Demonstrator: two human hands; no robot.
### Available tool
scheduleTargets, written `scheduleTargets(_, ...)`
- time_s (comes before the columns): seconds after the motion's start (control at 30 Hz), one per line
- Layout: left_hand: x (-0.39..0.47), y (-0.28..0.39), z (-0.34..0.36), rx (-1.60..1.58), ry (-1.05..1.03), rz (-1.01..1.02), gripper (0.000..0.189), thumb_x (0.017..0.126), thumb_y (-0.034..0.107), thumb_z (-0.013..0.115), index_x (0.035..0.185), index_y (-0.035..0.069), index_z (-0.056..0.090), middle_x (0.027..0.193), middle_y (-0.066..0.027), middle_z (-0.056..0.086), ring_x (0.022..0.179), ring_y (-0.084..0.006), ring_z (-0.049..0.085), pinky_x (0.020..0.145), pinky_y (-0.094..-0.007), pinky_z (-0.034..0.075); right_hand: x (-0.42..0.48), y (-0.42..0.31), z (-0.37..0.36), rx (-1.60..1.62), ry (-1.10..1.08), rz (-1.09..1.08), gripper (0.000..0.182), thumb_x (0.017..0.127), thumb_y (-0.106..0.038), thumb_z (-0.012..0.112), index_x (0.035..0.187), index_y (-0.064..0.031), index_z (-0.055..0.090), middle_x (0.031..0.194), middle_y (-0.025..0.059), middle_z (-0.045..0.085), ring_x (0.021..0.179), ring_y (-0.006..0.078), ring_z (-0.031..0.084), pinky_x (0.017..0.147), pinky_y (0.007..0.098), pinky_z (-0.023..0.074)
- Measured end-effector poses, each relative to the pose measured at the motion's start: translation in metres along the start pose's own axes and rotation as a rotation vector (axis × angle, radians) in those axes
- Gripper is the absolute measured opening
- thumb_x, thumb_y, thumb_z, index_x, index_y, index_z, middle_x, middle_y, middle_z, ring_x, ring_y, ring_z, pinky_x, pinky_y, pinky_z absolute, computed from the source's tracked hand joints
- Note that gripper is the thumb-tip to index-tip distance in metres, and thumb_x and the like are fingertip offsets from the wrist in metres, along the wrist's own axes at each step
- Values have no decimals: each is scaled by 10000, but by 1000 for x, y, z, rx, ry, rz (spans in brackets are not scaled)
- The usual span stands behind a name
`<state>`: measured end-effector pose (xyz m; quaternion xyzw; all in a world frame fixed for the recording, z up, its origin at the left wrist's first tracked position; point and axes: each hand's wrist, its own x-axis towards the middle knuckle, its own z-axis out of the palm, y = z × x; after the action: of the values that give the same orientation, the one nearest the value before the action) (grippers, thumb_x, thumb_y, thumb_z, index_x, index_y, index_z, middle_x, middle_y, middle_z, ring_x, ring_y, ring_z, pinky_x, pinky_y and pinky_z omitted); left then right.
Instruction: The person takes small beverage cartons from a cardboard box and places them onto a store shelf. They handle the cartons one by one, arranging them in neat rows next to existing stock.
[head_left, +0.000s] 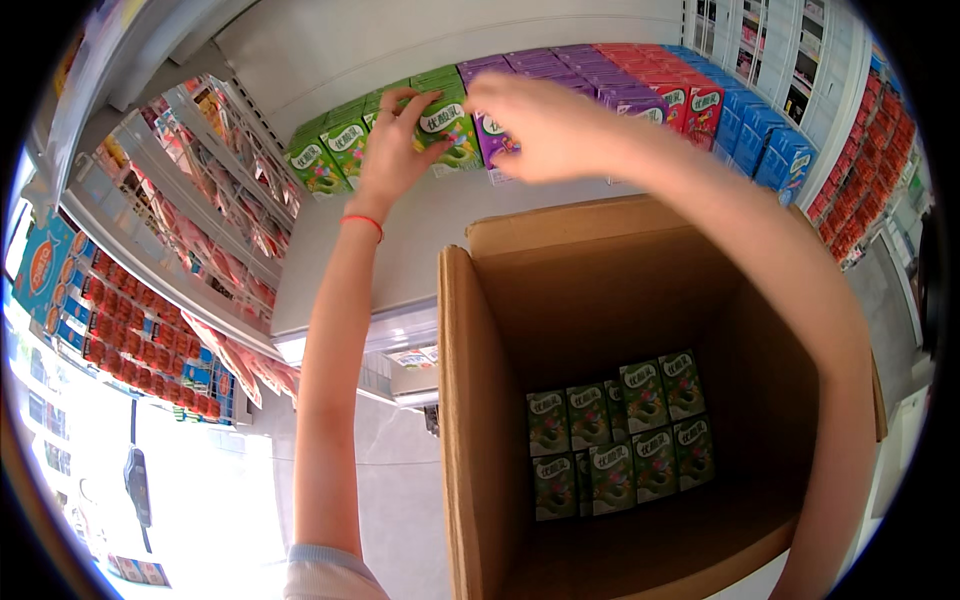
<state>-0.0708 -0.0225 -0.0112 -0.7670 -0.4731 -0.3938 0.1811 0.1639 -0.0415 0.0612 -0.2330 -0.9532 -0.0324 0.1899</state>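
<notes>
Rows of green drink cartons (337, 154) stand on a white shelf (405, 225). My left hand (394, 146) is at the front of these rows, thumb and fingers spread against the left side and face of a front green carton (452, 135). Over the neighbouring purple drink cartons (491, 142) is my right hand (536, 127), slightly blurred, its fingers curved and its thumb apart from them. I see nothing held in it. Below my hands, an open cardboard box (577, 225) contains several more green cartons (611, 469), upright at its bottom.
Red cartons (703, 109) and blue cartons (784, 161) continue the row rightward. The box's raised left flap (459, 405) stands near the shelf's front edge (397, 322). Packaged goods hang on a wire rack (225, 157) at left; red packets (870, 165) hang at far right.
</notes>
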Motion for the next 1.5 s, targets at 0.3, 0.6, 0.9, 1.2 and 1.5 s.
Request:
scheduleTargets(0.3,1,-7,8,52,36,52,510,714,203,782,1175,101,590,1163,-131,549,1003,-326,593,831,-399,504,-15,-47,-8,339,-1592,-255,410,815,-205,702,1134,31,600,1156,172,614,1074,218,599,899,321,490)
scheduleTargets(0.6,4,-8,9,44,45,41,449,776,222,757,1199,155,623,1124,-70,586,875,-193,600,731,-319,520,-147,-76,153,54,-1813,-303,705,682,-398,771,1243,-23,570,1303,120,554,1170,297,539,947,417,455)
scheduleTargets(0.9,3,-13,11,83,36,36,414,811,226,724,1207,163,618,1152,-73,590,961,-196,609,783,-327,525,-216,-87,190,142,-1804,-361,794,664,-491,774,1286,-56,544,1352,116,507,1195,308,510,951,447,436)
scheduleTargets(1.2,5,-17,13,117,26,37,426,817,249,719,1221,167,610,1174,-83,587,999,-202,603,796,-317,516,-227,-84,208,294,-1644,-276,742,593,-481,829,1011,103,644,1083,225,644,1021,337,617,872,409,491)
scheduleTargets(1.5,4,-18,14,177,50,94,439,813,280,714,1225,175,605,1177,-87,585,1019,-224,593,815,-339,496,-174,-107,148,104,-1659,-460,629,567,-386,866,1006,25,680,1032,157,687,966,298,649,809,396,522)
